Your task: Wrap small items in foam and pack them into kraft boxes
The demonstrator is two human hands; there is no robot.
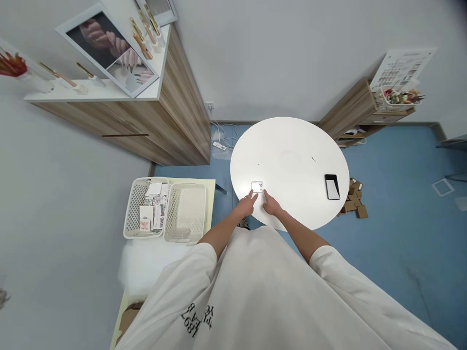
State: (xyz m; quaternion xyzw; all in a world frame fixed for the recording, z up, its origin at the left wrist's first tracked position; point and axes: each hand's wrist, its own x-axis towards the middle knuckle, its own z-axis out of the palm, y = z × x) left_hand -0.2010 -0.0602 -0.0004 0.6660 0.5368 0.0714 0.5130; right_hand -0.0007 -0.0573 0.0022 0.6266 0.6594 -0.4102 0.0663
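Note:
A small clear rectangular case (257,186) with a pale printed insert lies near the front-left edge of the white oval table (292,146). My left hand (246,204) grips its lower left corner, with the index finger at the side and the thumb along the near edge. At the lower right corner, my right hand (271,203) holds the case with its fingertips; its other fingers are curled under and partly hidden. Small dark marks show on the tabletop beyond the case.
A black tray-like item with a white sheet (332,187) lies on the table's right. Two white baskets, one with cards (127,214) and one with clear cases (204,209), stand left. A wooden cabinet (189,107), power strip (219,146) and cardboard boxes (353,200) surround the table.

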